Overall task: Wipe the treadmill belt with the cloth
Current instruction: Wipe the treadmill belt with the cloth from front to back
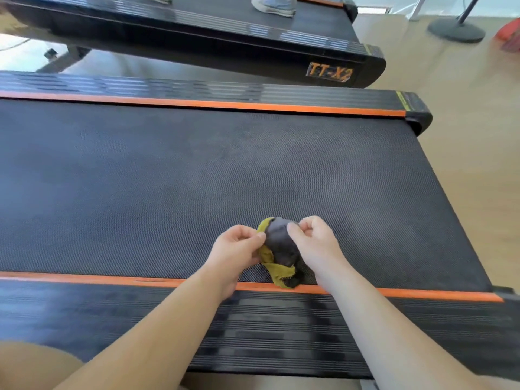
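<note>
A dark treadmill belt (197, 170) with a fine woven texture fills the middle of the head view, edged by orange stripes. A small crumpled cloth (278, 246), dark grey with a mustard-yellow border, is held just above the belt's near edge. My left hand (235, 249) pinches its yellow left edge between thumb and fingers. My right hand (313, 239) pinches the dark top right part. The cloth's lower tail hangs down onto the near orange stripe.
A ribbed black side rail (253, 327) runs along the near side, another (197, 90) along the far side. A second treadmill (323, 71) marked TT-X2 stands behind, with a person's shoe (274, 5) on it. Wooden floor and a round stand base (457, 30) lie to the right.
</note>
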`<state>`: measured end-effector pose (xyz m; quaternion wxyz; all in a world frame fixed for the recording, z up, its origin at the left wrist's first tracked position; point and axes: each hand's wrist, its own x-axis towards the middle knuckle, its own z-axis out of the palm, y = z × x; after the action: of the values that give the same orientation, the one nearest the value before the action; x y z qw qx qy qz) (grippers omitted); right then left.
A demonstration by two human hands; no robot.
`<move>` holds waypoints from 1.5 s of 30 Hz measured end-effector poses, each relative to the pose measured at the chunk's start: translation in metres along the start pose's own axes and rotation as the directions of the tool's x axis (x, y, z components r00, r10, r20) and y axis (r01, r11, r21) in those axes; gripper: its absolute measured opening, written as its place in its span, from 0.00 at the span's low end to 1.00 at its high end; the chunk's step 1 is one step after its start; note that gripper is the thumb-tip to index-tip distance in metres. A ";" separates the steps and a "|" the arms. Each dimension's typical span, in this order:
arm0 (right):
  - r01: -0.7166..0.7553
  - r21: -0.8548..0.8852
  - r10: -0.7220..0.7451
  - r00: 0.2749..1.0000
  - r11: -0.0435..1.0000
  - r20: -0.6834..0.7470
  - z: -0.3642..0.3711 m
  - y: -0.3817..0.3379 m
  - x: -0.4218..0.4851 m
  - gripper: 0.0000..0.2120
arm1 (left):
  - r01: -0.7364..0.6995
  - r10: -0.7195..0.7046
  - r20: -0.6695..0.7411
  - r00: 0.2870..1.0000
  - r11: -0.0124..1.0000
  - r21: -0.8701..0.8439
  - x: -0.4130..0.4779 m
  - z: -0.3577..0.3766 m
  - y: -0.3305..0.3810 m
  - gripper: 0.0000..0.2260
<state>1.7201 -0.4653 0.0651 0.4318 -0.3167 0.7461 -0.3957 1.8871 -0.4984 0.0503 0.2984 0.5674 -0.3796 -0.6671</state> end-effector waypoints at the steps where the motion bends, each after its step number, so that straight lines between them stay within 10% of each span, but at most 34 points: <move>1: 0.025 0.032 -0.025 1.000 0.999 0.005 0.001 -0.004 -0.001 0.08 | 0.005 -0.004 0.015 1.000 0.998 -0.062 0.000 -0.004 0.006 0.07; 12: 0.238 0.231 -0.263 0.961 0.944 0.083 0.008 -0.046 -0.013 0.14 | -0.189 0.188 -0.018 0.982 0.979 -0.082 -0.007 -0.011 0.041 0.11; 17: 0.334 -0.079 -0.342 0.930 0.939 -0.134 -0.004 -0.031 -0.009 0.24 | -0.193 0.194 -0.046 0.980 0.981 0.018 0.001 -0.013 0.038 0.11; 21: 0.083 -0.503 -0.193 0.966 0.860 -0.170 -0.021 0.003 0.006 0.35 | -0.080 0.155 -0.236 0.959 0.952 0.297 0.018 -0.042 0.013 0.12; 24: 0.038 -0.665 -0.168 0.977 0.746 -0.133 -0.029 0.034 0.009 0.34 | 0.062 0.270 -0.282 0.921 0.612 0.788 0.017 -0.060 -0.002 0.21; 28: 0.077 -0.871 -0.156 0.988 0.485 0.001 -0.041 0.054 0.015 0.36 | -0.393 0.602 0.168 0.780 0.263 0.881 0.010 -0.037 0.002 0.15; 32: 0.029 -0.907 -0.093 0.996 0.420 -0.011 -0.059 0.076 0.015 0.34 | -0.645 0.204 0.637 0.744 -0.031 0.763 0.017 -0.022 -0.009 0.23; 35: 0.028 -0.914 -0.106 0.994 0.405 -0.017 -0.056 0.081 0.018 0.34 | -0.536 0.067 0.560 0.826 -0.213 0.817 0.041 -0.039 -0.005 0.35; 42: 0.018 -0.915 -0.148 0.988 0.403 -0.046 -0.055 0.082 0.018 0.35 | -0.277 0.289 0.257 0.922 0.029 0.960 0.051 -0.004 -0.033 0.23; 45: 0.010 -0.912 -0.138 0.989 0.410 -0.051 -0.054 0.080 0.019 0.35 | -0.525 0.320 0.501 0.804 -0.016 0.851 0.045 0.002 -0.041 0.21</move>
<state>1.6530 -0.4246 0.0051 0.1288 -0.5086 0.8506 0.0346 1.8788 -0.5138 -0.0078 0.0139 0.4200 -0.8905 -0.1746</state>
